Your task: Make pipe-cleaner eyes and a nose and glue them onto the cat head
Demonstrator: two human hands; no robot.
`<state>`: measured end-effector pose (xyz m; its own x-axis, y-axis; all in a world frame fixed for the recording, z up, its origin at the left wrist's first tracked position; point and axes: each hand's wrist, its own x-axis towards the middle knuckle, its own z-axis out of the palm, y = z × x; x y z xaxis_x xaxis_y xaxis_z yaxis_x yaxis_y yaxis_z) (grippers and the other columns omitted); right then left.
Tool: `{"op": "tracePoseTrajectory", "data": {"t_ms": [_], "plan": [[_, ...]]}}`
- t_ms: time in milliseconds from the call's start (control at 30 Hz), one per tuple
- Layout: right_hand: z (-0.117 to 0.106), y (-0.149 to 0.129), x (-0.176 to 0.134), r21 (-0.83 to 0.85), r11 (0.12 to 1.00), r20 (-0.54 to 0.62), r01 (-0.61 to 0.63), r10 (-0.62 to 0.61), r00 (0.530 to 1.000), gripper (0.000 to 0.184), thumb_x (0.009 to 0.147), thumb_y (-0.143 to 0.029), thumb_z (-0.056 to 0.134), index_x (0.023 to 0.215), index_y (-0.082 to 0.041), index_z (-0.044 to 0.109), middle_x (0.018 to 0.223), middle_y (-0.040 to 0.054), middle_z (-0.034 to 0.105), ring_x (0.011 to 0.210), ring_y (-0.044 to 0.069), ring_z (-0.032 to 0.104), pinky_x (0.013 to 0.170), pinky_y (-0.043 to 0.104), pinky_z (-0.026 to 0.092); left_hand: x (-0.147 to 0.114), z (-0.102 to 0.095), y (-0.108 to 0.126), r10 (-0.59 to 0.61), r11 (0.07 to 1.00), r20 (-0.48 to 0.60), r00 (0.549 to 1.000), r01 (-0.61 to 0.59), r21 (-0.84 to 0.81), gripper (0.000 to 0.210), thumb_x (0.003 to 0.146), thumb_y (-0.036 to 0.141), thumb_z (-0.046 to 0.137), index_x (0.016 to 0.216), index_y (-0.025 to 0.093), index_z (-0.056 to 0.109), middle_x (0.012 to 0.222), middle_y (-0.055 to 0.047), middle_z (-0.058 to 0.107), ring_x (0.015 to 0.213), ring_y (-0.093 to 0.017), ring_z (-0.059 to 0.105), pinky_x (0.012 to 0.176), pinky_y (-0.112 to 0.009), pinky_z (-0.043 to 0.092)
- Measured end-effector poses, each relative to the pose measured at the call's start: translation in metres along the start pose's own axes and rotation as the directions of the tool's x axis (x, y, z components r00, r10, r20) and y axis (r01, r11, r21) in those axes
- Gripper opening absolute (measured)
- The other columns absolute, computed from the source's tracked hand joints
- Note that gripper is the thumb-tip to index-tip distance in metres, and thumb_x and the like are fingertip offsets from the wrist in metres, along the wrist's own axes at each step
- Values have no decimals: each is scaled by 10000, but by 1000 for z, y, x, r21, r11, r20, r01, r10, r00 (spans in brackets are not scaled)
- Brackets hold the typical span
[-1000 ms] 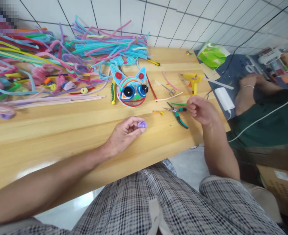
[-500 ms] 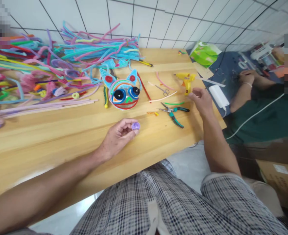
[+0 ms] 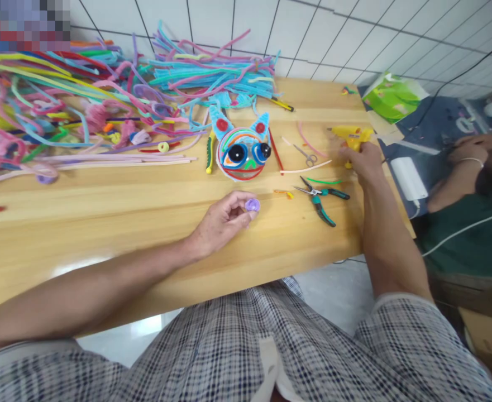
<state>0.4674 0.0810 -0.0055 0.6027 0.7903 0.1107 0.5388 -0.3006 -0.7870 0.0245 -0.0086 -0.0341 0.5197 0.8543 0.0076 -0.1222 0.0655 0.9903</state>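
Between the thumb and fingers of my left hand (image 3: 224, 223) is a small purple pipe-cleaner coil (image 3: 252, 205), held just above the table. My right hand (image 3: 367, 162) closes round the handle of a yellow glue gun (image 3: 352, 135), whose nozzle points left. Beyond my left hand sits a round pipe-cleaner animal head (image 3: 243, 153) with blue ears, big black eyes and a red mouth. Green-handled pliers (image 3: 323, 201) lie spread between my hands. Small scissors (image 3: 307, 156) rest behind them among loose pipe-cleaner pieces.
Colourful pipe cleaners (image 3: 216, 78) are heaped along the tiled wall at the back left. A green packet (image 3: 392, 97) stands at the far right corner near a white power adapter (image 3: 409, 177). A co-worker's arm (image 3: 459, 173) rests on the dark table at right.
My right hand has moved onto the glue gun's handle and closed round it. The view has shifted, and my left hand still holds the purple coil.
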Motion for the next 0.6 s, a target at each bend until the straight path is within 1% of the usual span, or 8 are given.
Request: {"op": "tracePoseTrajectory", "data": {"t_ms": [100,167,233,267,300,367,433,600], "plan": [[-5,-21,-24,121,990,57,66,-74,996,115,872,-95,787,921,-196,763,668,-66,667,628,117,541,659,293,391,2,1,1,-6,999,-45,999,4,-32,305,924,320,829,1172,180,719,933,-20,749,735,-111,661,684,-233,587],[-10,-42,-51,276,952,197,129,-188,962,152,855,-188,832,1000,-206,788,766,-11,740,664,142,616,703,316,458,3,1,3,-12,998,-72,997,8,-55,305,895,307,853,1137,181,717,914,-15,751,739,-112,661,679,-226,589],[-16,-66,-82,395,909,337,135,-280,899,315,768,-286,924,1050,-233,794,1014,53,826,705,158,658,738,351,512,3,2,5,-20,997,-86,996,14,-70,298,882,298,862,1113,181,713,857,0,736,721,-111,655,670,-223,591],[-18,-77,-98,406,908,405,109,-285,869,349,745,-314,950,1050,-239,800,1046,65,833,721,169,670,744,363,530,4,2,6,-23,997,-90,996,16,-76,297,878,293,864,1106,180,711,829,7,725,707,-109,650,663,-221,592],[-19,-88,-112,392,916,466,90,-282,839,322,730,-339,969,987,-234,805,970,60,824,728,181,675,738,367,543,4,2,6,-28,996,-93,995,20,-82,303,871,290,868,1105,179,709,815,11,722,698,-108,650,658,-221,595],[-19,-105,-134,321,945,610,64,-258,749,311,705,-394,993,880,-226,797,844,47,790,760,213,699,730,372,564,4,2,6,-42,995,-101,994,32,-95,325,856,286,880,1108,179,705,829,4,736,708,-113,665,652,-220,605],[-16,-118,-146,245,966,714,78,-234,660,338,697,-448,1001,864,-238,795,835,40,784,807,244,720,713,369,570,4,2,5,-41,994,-108,993,30,-103,333,843,283,889,1100,181,702,838,2,746,710,-113,673,648,-217,610],[-2,-126,-150,237,940,802,243,-331,498,318,801,-542,926,851,-275,761,850,21,760,784,242,692,721,379,578,4,4,3,-27,993,-102,994,15,-119,297,848,287,884,1058,180,704,814,12,727,689,-106,667,645,-219,619]]}}
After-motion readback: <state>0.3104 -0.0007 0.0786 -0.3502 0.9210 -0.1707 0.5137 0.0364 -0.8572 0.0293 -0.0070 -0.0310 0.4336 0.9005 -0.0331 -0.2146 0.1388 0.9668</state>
